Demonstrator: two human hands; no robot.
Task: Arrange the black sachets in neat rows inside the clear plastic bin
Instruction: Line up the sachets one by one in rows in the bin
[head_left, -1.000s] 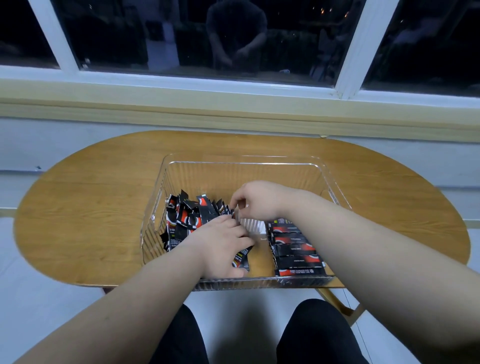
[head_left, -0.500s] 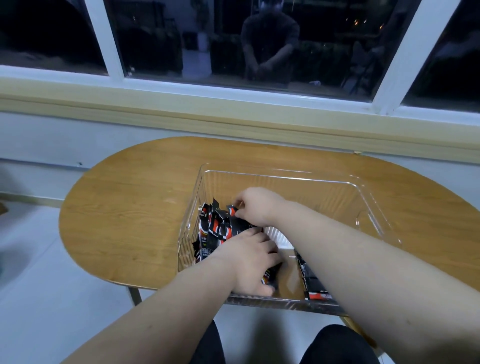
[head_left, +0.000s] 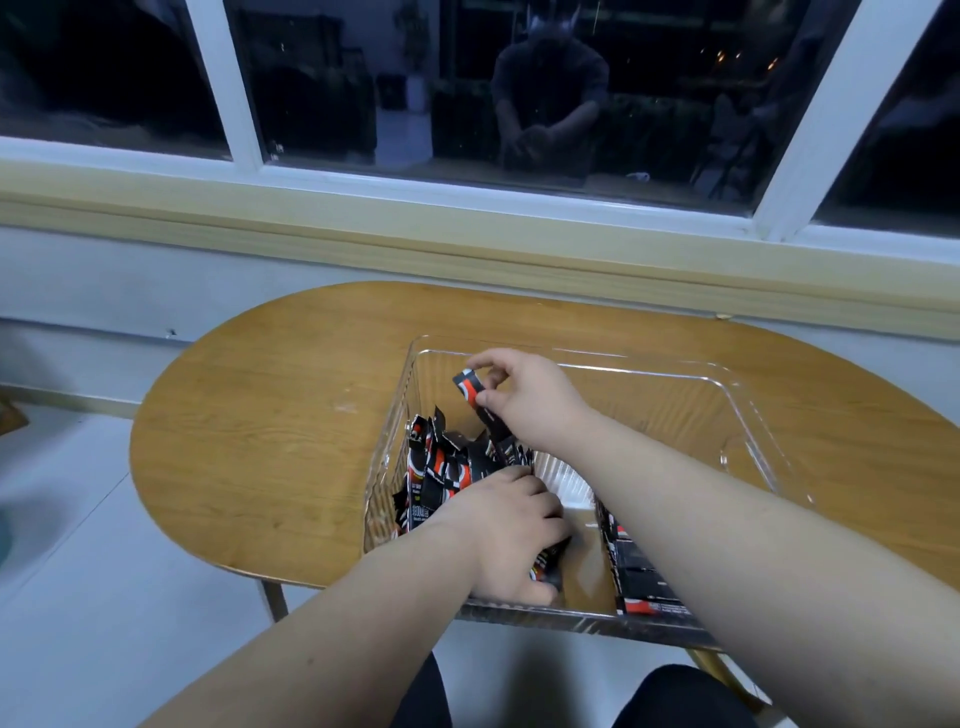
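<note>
**Head view, sole view.**

- Clear plastic bin (head_left: 754, 427): rectangular and open-topped, standing on an oval wooden table (head_left: 280, 415) below a dark window (head_left: 332, 78).
- Loose heap (head_left: 441, 470): black-and-red sachets in the bin's left half, jumbled, with their ends sticking up at mixed angles.
- Finished row (head_left: 635, 569): sachets lying flat and overlapped along the near right of the bin floor, partly hidden by the right forearm. A strip of bare floor separates it from the heap.
- Right hand (head_left: 527, 402): raised above the far end of the heap. Thumb and fingertips are closed narrowly on the held sachet (head_left: 470, 391), pinching it near its upper end.
- Held sachet: its long axis slants from upper left, at the pinch, down to the right. Its lower end reaches the top of the heap, and whether it has lifted fully clear cannot be told.
- Left hand (head_left: 511, 530): lying on the near end of the heap with fingers curled downward. A sachet end shows beneath the fingertips. Whether the hand grips or only presses cannot be told.

**Governing relation:** the bare floor and the finished row lie to the right of the held sachet and nearer the person. The right hand already holds the sachet and is the nearer hand to that row. As a judgement, the sachet needs turning from its slant to match the row's flat lie before it is set down.
</note>
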